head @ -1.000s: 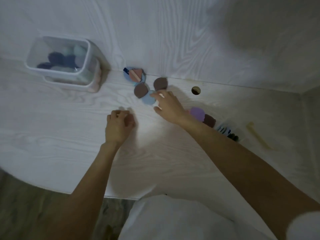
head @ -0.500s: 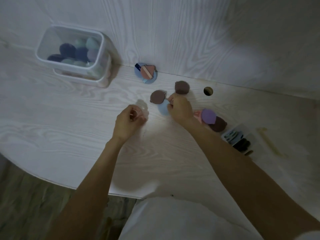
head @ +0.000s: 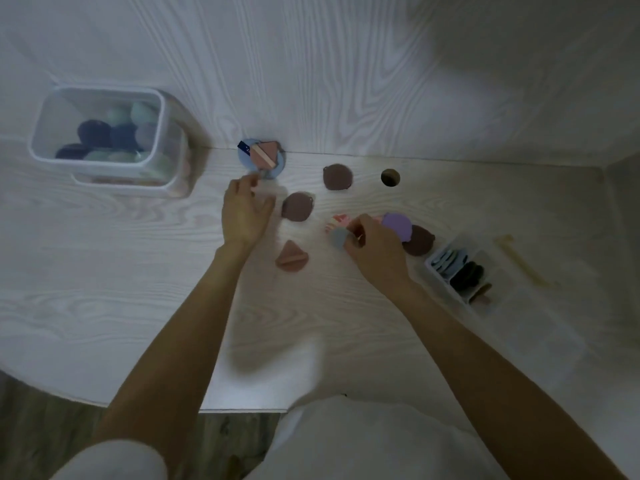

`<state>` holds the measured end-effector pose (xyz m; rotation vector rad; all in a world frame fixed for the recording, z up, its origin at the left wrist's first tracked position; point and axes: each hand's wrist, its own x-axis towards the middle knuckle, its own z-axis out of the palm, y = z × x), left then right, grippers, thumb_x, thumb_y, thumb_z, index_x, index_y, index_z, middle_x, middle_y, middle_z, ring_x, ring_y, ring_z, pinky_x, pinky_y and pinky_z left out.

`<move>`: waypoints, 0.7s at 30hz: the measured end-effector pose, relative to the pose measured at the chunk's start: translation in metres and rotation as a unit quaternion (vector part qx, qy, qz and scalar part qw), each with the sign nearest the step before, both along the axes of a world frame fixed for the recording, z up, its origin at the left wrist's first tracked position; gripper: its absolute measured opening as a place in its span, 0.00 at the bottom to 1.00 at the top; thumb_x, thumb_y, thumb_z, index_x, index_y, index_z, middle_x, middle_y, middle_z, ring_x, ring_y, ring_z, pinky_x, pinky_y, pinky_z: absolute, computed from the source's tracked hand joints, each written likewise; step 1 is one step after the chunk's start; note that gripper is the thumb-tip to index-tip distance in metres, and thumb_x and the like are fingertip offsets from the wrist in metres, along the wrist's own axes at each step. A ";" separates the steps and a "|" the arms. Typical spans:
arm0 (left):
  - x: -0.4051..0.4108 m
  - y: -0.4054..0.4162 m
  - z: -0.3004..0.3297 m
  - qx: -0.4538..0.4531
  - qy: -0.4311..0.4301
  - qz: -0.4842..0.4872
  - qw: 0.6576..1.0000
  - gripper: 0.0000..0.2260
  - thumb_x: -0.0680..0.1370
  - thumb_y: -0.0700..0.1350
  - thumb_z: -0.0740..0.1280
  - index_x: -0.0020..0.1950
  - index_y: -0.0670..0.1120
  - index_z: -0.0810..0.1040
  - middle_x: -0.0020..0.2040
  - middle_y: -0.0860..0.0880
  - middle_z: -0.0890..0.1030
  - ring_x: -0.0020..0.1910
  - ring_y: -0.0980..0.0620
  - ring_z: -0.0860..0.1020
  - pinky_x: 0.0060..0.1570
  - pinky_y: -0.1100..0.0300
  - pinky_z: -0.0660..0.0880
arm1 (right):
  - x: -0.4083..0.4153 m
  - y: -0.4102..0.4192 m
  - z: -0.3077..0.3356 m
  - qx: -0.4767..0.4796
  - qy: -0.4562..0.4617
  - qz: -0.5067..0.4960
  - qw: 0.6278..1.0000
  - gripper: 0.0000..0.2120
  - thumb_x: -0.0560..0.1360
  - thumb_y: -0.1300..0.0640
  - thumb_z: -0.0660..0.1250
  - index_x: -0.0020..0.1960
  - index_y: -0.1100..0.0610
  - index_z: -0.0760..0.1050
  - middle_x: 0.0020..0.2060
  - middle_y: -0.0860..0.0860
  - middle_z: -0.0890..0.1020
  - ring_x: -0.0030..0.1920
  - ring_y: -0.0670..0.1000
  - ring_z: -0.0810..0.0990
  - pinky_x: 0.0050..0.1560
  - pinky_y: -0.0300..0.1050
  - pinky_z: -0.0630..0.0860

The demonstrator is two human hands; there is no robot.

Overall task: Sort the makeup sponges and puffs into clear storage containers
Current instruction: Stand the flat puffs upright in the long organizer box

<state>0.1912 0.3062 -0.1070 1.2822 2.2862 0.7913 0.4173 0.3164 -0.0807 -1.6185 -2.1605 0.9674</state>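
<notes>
L hand has dropped its pink puff mid-desk, now loose near the back edge; R hand pinches blue puff, bound for a container.

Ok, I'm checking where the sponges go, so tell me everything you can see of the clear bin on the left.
The bin is a clear, rounded-rectangular plastic tub with a white rim, open-topped, upright on the desk against the back wall. Inside lie dark blue, pale green and lilac sponges. It seems to sit on a second similar tub, blurred. Neither hand touches it.
</notes>
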 end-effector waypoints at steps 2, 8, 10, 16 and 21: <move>-0.015 0.027 -0.001 -0.005 -0.050 0.033 0.998 0.20 0.73 0.46 0.69 0.63 0.44 0.71 0.59 0.44 0.74 0.54 0.48 0.75 0.51 0.57 0.73 | -0.006 0.006 0.001 0.016 0.004 0.009 1.000 0.05 0.75 0.57 0.65 0.47 0.59 0.73 0.40 0.52 0.78 0.38 0.51 0.75 0.37 0.47 0.72; -0.007 0.059 -0.014 -0.019 -0.055 0.099 0.993 0.25 0.68 0.45 0.74 0.60 0.39 0.68 0.57 0.39 0.74 0.54 0.43 0.74 0.52 0.54 0.71 | -0.015 0.021 -0.003 0.005 0.020 -0.008 1.000 0.05 0.74 0.58 0.65 0.48 0.59 0.74 0.42 0.52 0.79 0.40 0.49 0.75 0.40 0.46 0.73; -0.001 0.057 -0.014 0.024 -0.055 0.129 0.990 0.23 0.68 0.43 0.72 0.59 0.40 0.69 0.56 0.40 0.74 0.53 0.45 0.73 0.48 0.59 0.69 | -0.016 0.019 -0.003 0.011 0.018 -0.007 1.000 0.04 0.74 0.59 0.65 0.47 0.59 0.74 0.42 0.52 0.80 0.40 0.49 0.75 0.38 0.44 0.71; 0.014 0.046 0.008 0.087 -0.168 0.078 0.979 0.26 0.67 0.38 0.73 0.61 0.44 0.69 0.53 0.46 0.74 0.48 0.51 0.77 0.46 0.57 0.78 | -0.001 0.005 0.008 0.035 0.019 -0.009 0.999 0.06 0.75 0.56 0.66 0.47 0.59 0.74 0.41 0.49 0.78 0.39 0.49 0.75 0.37 0.47 0.74; 0.088 -0.014 0.062 0.088 -0.236 -0.075 0.965 0.28 0.72 0.36 0.70 0.66 0.50 0.62 0.43 0.52 0.76 0.36 0.62 0.78 0.34 0.67 0.75 | 0.039 -0.021 0.039 0.064 0.006 -0.012 0.998 0.14 0.76 0.56 0.65 0.61 0.57 0.71 0.39 0.47 0.76 0.36 0.48 0.75 0.35 0.41 0.71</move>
